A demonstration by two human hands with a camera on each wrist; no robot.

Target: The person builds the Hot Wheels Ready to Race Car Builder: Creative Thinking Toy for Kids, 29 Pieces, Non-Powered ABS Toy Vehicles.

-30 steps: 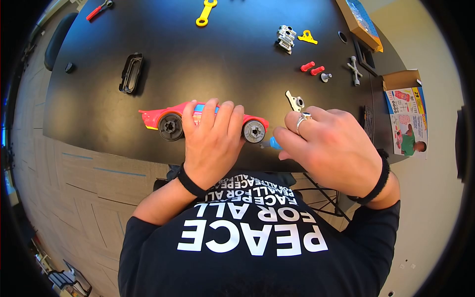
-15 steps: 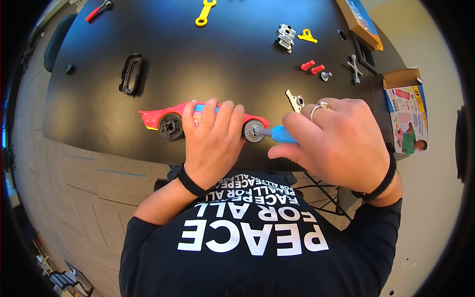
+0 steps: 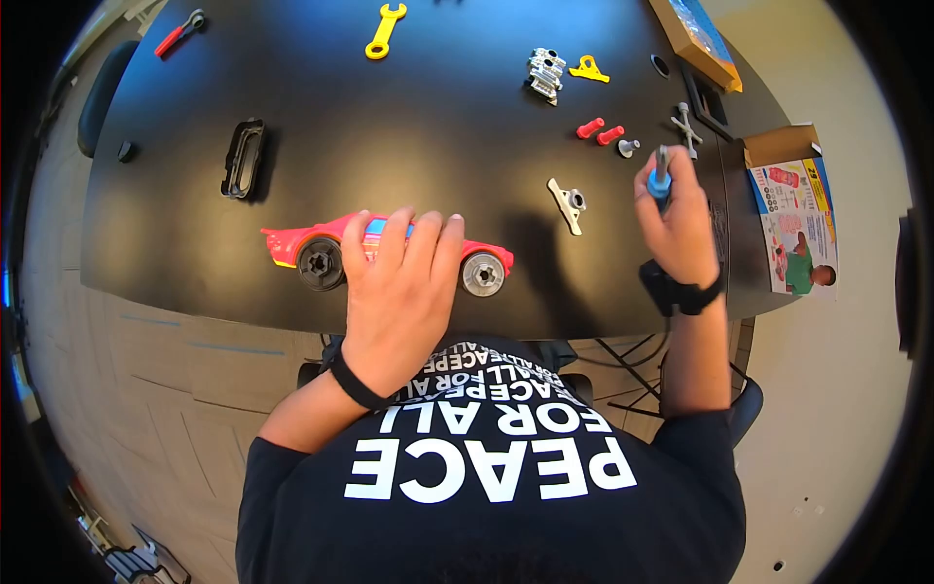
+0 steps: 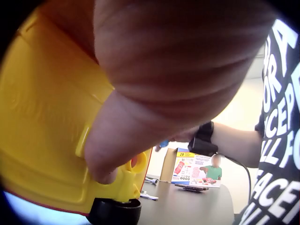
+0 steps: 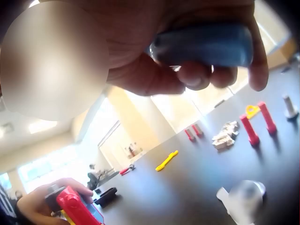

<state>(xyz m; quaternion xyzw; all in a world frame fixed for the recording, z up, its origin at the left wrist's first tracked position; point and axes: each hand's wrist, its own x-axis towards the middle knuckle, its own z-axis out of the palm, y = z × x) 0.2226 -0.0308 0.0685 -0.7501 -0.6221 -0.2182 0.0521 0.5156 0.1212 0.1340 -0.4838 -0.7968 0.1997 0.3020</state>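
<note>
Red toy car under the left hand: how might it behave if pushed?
The red toy car would probably slide rather than roll, since its visible wheels face up toward the head camera. It seems stiff: the left hand holds it without visible denting. The smooth, moulded yellow underside looks like plastic, so it may be light for its size.

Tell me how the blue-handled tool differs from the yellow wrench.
Colour: the blue-handled tool has a grey shaft, while the yellow wrench is yellow throughout.
Place: the blue-handled tool is held up in the right hand; the yellow wrench lies on the table, untouched.
Pose: the blue-handled tool stands clear of the table; the yellow wrench lies flat.
Shared: both are elongated hand tools.
</note>
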